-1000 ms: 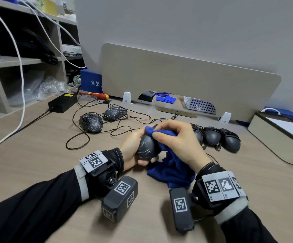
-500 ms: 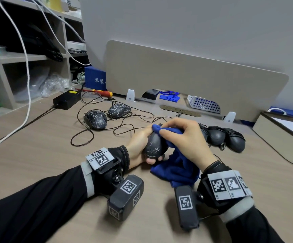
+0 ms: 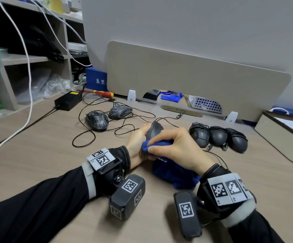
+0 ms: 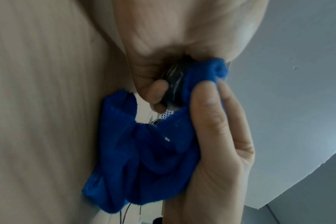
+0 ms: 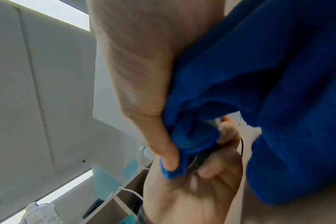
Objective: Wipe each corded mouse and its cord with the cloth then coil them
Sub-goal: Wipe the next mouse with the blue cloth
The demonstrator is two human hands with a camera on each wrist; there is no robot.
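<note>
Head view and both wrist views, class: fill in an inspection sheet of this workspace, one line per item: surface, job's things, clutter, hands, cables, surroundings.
Surface: wood-grain desk, grey divider panel at its back.
Job's things: held mouse; blue cloth; two uncoiled mice at back left; three coiled mice in a row at right.
Clutter: screwdriver, power brick, perforated tray.
Hands: left hand grips the held mouse; right hand pinches the cloth against it.
Cables: thin black cords looped loose on the desk; white cable hanging at left.
Surroundings: shelving at left, grey wall behind.
</note>
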